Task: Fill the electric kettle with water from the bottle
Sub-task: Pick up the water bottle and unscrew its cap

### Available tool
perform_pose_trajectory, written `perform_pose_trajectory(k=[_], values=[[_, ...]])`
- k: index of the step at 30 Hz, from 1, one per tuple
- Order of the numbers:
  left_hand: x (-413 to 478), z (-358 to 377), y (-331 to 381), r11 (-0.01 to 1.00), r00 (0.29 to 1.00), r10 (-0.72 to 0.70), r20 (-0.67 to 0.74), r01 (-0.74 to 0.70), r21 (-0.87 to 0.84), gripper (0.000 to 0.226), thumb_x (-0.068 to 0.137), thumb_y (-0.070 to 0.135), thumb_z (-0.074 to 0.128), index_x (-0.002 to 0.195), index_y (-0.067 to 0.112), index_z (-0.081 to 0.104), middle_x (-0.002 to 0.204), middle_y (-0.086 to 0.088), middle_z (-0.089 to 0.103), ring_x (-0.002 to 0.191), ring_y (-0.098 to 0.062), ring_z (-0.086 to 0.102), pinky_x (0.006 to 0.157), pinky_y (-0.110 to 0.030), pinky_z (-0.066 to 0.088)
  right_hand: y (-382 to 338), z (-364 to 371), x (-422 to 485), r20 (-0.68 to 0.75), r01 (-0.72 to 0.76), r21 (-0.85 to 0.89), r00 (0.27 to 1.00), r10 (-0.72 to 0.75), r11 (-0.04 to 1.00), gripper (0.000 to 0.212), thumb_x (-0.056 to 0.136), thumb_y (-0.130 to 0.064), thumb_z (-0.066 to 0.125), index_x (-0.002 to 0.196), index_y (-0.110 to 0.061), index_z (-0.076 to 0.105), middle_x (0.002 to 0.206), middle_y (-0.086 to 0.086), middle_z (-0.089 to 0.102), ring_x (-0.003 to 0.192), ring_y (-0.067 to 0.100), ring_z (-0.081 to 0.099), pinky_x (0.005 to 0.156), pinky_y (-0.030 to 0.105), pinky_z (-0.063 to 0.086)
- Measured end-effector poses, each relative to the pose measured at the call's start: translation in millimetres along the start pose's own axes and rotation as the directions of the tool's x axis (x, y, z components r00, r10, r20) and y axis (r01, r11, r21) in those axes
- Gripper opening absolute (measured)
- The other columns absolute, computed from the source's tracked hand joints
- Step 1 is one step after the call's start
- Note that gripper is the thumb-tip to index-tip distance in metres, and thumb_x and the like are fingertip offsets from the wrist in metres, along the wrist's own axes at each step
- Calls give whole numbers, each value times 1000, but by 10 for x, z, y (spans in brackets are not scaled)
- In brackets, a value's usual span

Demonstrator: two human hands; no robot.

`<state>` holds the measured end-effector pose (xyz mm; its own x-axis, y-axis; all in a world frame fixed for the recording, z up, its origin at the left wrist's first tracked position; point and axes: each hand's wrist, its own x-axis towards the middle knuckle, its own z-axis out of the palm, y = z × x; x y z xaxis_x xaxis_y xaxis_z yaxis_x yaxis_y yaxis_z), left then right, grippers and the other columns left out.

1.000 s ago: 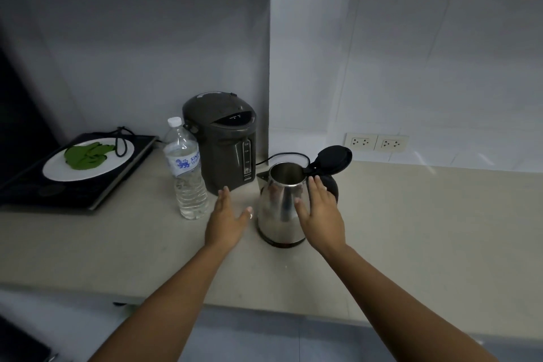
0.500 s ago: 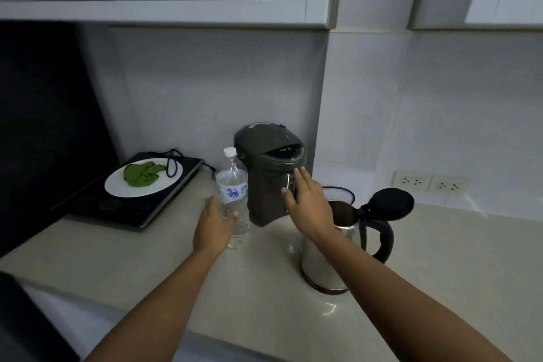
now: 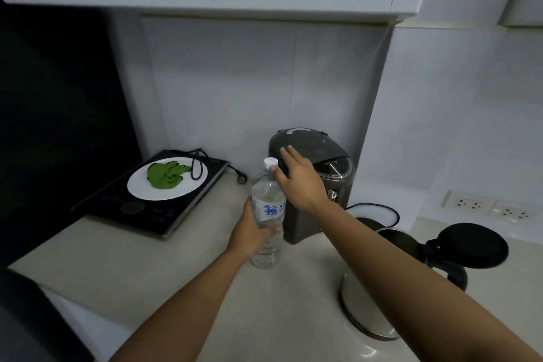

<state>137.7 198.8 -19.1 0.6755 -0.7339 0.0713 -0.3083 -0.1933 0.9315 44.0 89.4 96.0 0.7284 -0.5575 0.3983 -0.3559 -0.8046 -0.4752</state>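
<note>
A clear water bottle (image 3: 269, 209) with a white cap (image 3: 270, 162) and a blue-printed label stands upright on the beige counter (image 3: 164, 270). My left hand (image 3: 249, 232) is wrapped around its lower half. My right hand (image 3: 299, 181) hovers at the bottle's top, fingers spread, thumb tip right beside the cap. The steel electric kettle (image 3: 361, 311) stands at the right with its black lid (image 3: 470, 244) flipped open; my right forearm crosses over it and hides most of its body.
A dark grey hot-water dispenser (image 3: 326, 185) stands just behind the bottle. At the left, a black induction hob (image 3: 141, 211) carries a white plate (image 3: 138, 188) of green leaves. Wall sockets (image 3: 487, 207) sit at the right. Cabinets hang overhead.
My left hand has closed around the bottle. My right hand moved left from in front of the dispenser to the bottle's cap. The view swung further left and up.
</note>
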Motion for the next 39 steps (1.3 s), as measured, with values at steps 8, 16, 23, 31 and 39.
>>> perform_pose_trajectory(k=[8,16,23,31,39], values=[[136,71,-158,998,999,-42,-25,41,-37,92,65,35,87,140,29,34,119,13,59,102,-8,59,72,-9,44,-7,173,107,-55,-6,117,998,13,993,49,98,-43,52,139,-17,54,123,9,69,113,24,62,86,37,53],[72,48,-115,1000,999,-29,-29,29,-9,83,61,38,89,131,24,46,113,6,66,101,-15,64,77,-25,52,-24,131,-37,-171,-16,166,984,45,986,38,94,-37,61,127,-18,65,105,4,76,98,18,70,80,29,53],[-339,213,83,1000,999,-1,55,2,-6,80,57,41,90,124,23,49,108,9,67,99,-13,65,83,-30,55,15,-156,-482,-204,-109,270,964,168,957,41,90,-40,65,126,-22,65,110,-2,74,102,8,67,88,27,54],[-811,374,24,998,994,-37,103,42,-45,93,51,49,87,132,28,46,115,12,65,106,-10,63,87,-30,54,-26,-213,-887,-197,-93,337,966,167,937,28,81,-43,74,103,-27,67,91,-10,72,86,5,66,78,31,57],[-830,371,24,996,981,-62,183,74,-55,90,53,48,88,131,27,49,118,12,67,110,-7,62,95,-31,52,-2,-373,-850,-124,-206,288,960,250,935,31,78,-49,75,89,-25,58,79,-12,63,74,5,59,60,23,45]])
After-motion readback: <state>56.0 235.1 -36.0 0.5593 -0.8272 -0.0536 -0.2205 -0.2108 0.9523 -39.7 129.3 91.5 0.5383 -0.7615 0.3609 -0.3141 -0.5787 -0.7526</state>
